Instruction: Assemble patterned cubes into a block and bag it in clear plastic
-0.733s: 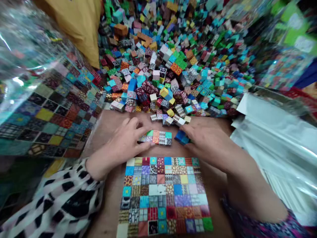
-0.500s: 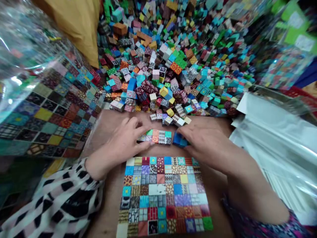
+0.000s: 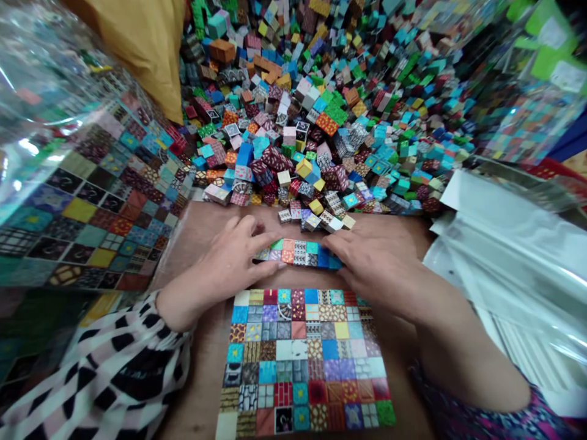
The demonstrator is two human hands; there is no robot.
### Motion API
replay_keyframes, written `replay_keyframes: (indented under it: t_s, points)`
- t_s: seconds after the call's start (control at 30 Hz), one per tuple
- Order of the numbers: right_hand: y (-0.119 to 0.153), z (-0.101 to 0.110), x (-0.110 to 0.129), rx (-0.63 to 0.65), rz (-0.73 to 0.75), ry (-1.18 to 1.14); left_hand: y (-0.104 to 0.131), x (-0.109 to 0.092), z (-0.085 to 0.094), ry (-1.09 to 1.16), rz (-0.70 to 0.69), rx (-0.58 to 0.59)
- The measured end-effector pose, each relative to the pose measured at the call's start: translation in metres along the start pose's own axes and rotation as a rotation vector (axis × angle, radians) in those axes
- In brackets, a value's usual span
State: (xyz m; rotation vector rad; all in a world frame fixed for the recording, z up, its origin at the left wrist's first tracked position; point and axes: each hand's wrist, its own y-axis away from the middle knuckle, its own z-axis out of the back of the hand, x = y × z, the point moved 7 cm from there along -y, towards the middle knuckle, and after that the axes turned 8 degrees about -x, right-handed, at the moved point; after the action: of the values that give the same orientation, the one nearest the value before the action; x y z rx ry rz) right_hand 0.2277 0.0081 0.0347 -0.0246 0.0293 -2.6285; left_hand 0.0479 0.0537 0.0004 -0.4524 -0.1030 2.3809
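**Left hand [image 3: 224, 256] and right hand [image 3: 380, 266] at either end of a block row [image 3: 300, 252]**

The left hand pinches the block row's left end between thumb and fingers; the right hand holds blue blocks [image 3: 329, 260] in a narrow grip against its right end. The block row lies mid-desk [image 3: 197, 226], between the left and right edges. Toward the near edge lies a panel of patterned cubes [image 3: 305, 360]. A heap of loose blocks [image 3: 321, 122] covers the far side. Clear-wrapped cubes [image 3: 101, 208] flank the left edge, white packaging [image 3: 509, 244] the right.
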Motion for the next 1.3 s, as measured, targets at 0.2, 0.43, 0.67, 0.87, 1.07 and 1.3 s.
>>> replay_keyframes:
  t_s: [0.2,0.43,0.67,0.87,1.07,1.3]
  points:
    - [0.000,0.000,-0.001,0.012,0.002,-0.055,0.002,0.001,-0.001,-0.004,-0.008,-0.001]
    - [-0.001,-0.002,-0.002,0.026,-0.033,-0.139,0.001,0.000,-0.002,-0.013,0.003,0.018]
    - [-0.002,-0.004,-0.001,0.022,-0.040,-0.118,0.004,0.001,-0.002,-0.002,-0.007,-0.010]
    - [-0.002,0.018,-0.002,-0.056,-0.100,-0.113,0.002,0.002,-0.001,-0.033,0.011,0.001]
    - [0.009,0.056,-0.033,-0.339,-0.409,-0.039,-0.001,0.001,0.002,-0.047,0.000,-0.035]
    - [0.019,0.049,-0.050,-0.129,-0.466,0.058,-0.001,0.004,0.002,-0.060,-0.014,-0.057]
